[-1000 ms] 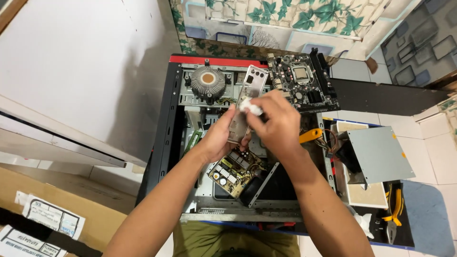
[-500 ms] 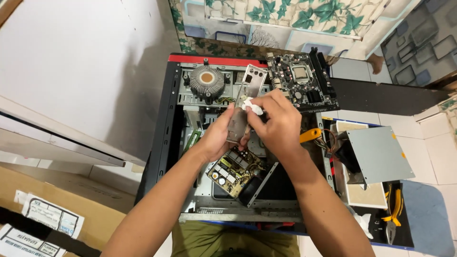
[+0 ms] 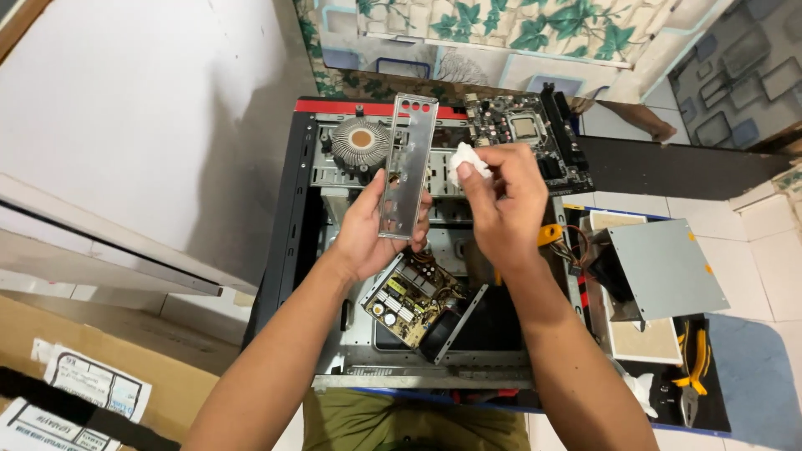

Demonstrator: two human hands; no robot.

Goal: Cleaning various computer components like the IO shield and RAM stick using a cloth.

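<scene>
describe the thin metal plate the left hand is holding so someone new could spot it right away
Find the open black computer case lying flat on the floor. Above its middle, the left hand holds up a long, narrow, silver metal plate, beside the right hand pinching a white wad. Unlike the round heatsink fan and the green circuit board nearby, it is flat, shiny and punched with cut-out holes.
</scene>
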